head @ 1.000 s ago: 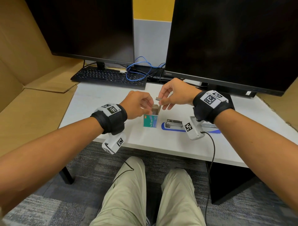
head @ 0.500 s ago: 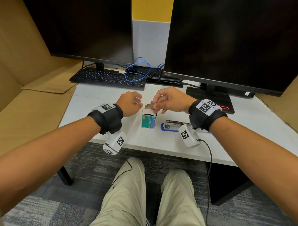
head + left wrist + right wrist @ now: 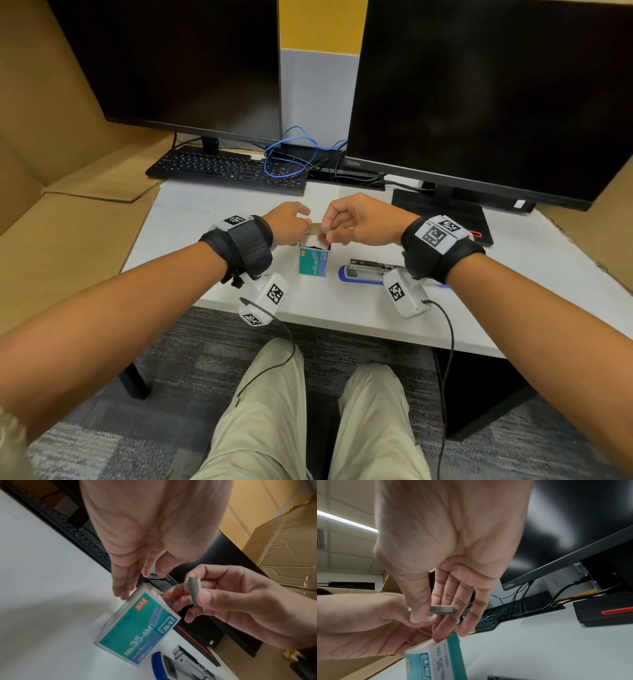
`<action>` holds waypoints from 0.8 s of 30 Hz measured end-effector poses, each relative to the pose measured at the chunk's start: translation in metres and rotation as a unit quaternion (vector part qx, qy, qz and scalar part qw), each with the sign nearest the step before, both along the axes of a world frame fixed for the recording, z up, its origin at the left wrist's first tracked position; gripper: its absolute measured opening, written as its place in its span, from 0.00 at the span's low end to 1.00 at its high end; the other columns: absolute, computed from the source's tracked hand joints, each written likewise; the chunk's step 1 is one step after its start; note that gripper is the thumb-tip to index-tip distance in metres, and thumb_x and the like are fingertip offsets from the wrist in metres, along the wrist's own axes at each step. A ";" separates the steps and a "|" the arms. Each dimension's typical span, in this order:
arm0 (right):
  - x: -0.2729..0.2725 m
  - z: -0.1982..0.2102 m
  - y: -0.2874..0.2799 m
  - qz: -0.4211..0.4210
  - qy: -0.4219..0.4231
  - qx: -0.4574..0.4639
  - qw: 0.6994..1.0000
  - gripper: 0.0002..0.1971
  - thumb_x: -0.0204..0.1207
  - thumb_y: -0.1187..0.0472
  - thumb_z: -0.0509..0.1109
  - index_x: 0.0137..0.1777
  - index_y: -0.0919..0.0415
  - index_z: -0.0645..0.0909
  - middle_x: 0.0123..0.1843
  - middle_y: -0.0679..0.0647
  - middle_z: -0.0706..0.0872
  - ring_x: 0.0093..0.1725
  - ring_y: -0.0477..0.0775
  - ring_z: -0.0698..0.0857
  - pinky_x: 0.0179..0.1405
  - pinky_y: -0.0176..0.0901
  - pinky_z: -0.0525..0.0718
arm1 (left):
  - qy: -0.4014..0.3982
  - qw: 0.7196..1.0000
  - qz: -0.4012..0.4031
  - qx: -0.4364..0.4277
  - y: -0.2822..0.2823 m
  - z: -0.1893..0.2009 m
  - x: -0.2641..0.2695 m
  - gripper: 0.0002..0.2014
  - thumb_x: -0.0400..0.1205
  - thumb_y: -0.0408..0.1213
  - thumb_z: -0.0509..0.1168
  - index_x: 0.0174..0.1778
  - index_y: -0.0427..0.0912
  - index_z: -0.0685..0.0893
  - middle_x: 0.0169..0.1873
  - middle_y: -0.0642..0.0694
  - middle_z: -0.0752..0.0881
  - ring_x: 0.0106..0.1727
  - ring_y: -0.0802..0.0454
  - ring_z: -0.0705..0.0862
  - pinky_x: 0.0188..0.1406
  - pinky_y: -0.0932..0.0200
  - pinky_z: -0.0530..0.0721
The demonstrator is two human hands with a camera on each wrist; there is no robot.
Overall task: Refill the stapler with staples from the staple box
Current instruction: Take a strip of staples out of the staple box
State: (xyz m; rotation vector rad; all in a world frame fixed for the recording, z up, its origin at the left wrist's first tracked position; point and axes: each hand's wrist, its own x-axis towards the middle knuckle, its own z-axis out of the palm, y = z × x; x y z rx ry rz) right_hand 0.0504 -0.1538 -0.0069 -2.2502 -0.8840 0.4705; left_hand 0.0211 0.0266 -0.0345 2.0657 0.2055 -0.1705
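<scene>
Right hand (image 3: 359, 222) pinches staple strip (image 3: 194, 592) thumb-to-fingers, just above staple box (image 3: 313, 262) top. Left hand (image 3: 287, 224) fingers straight, touching box's upper left edge. Stapler (image 3: 363, 270) lies open under right wrist, beside box.

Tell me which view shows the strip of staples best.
The left wrist view: the strip of staples shows nearly full length, pinched in the right hand above the staple box. The right wrist view shows part of it behind the thumb; the head view shows only a small grey tip.
</scene>
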 end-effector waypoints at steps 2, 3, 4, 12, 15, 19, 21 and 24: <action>-0.002 0.001 0.001 0.010 -0.013 -0.015 1.000 0.11 0.77 0.64 0.74 0.57 0.65 0.83 0.56 0.55 0.92 0.56 0.53 0.91 0.59 0.53 0.90 | 0.010 1.000 0.007 -0.019 -0.001 0.001 -0.001 0.20 0.85 0.32 0.58 0.75 0.39 0.72 0.65 0.35 0.81 0.66 0.37 0.83 0.64 0.43 0.85; -0.002 0.002 0.001 0.014 -0.018 -0.021 1.000 0.10 0.77 0.64 0.74 0.57 0.64 0.83 0.57 0.55 0.92 0.56 0.53 0.91 0.60 0.52 0.89 | 0.004 1.000 0.008 -0.030 0.000 0.002 -0.001 0.20 0.85 0.31 0.59 0.74 0.38 0.73 0.65 0.34 0.82 0.65 0.38 0.83 0.63 0.43 0.85; -0.002 0.002 0.002 0.016 -0.022 -0.022 0.999 0.10 0.77 0.64 0.74 0.57 0.64 0.83 0.57 0.55 0.92 0.56 0.52 0.91 0.61 0.51 0.89 | -0.016 0.999 0.004 -0.039 0.002 0.002 -0.001 0.19 0.84 0.29 0.60 0.73 0.38 0.75 0.64 0.34 0.83 0.64 0.38 0.84 0.62 0.44 0.85; -0.002 0.010 -0.005 -0.021 -0.010 0.030 0.999 0.11 0.77 0.65 0.75 0.56 0.67 0.83 0.47 0.61 0.94 0.48 0.56 0.94 0.53 0.54 0.92 | -0.197 0.973 -0.034 0.110 0.013 0.005 -0.014 0.09 0.75 0.38 0.75 0.50 0.43 0.91 0.47 0.47 0.91 0.44 0.49 0.88 0.48 0.51 0.90; -0.002 0.012 -0.009 -0.049 -0.011 0.053 0.997 0.10 0.77 0.66 0.75 0.55 0.69 0.83 0.44 0.63 0.94 0.45 0.57 0.95 0.50 0.54 0.93 | -0.224 0.965 -0.041 0.134 0.014 0.004 -0.020 0.10 0.72 0.37 0.77 0.48 0.43 0.91 0.46 0.45 0.91 0.44 0.48 0.88 0.43 0.56 0.89; -0.001 0.012 -0.011 -0.062 -0.013 0.066 0.996 0.10 0.77 0.65 0.75 0.55 0.68 0.83 0.43 0.62 0.94 0.43 0.58 0.95 0.49 0.54 0.93 | -0.228 0.963 -0.051 0.137 0.015 -0.001 -0.025 0.11 0.69 0.33 0.79 0.46 0.42 0.91 0.45 0.45 0.91 0.44 0.52 0.87 0.45 0.56 0.90; -0.001 0.011 -0.010 -0.065 -0.015 0.063 0.996 0.10 0.77 0.65 0.75 0.56 0.68 0.83 0.44 0.61 0.94 0.43 0.58 0.95 0.49 0.54 0.93 | -0.231 0.960 -0.063 0.145 0.014 -0.003 -0.027 0.10 0.69 0.31 0.79 0.45 0.40 0.91 0.43 0.44 0.91 0.44 0.53 0.87 0.44 0.58 0.91; -0.003 0.010 -0.010 -0.064 -0.017 0.059 0.996 0.10 0.76 0.65 0.75 0.56 0.68 0.83 0.44 0.62 0.94 0.43 0.59 0.95 0.48 0.53 0.93 | -0.232 0.957 -0.071 0.157 0.012 -0.005 -0.028 0.07 0.70 0.30 0.79 0.43 0.39 0.91 0.42 0.45 0.91 0.46 0.51 0.88 0.41 0.59 0.91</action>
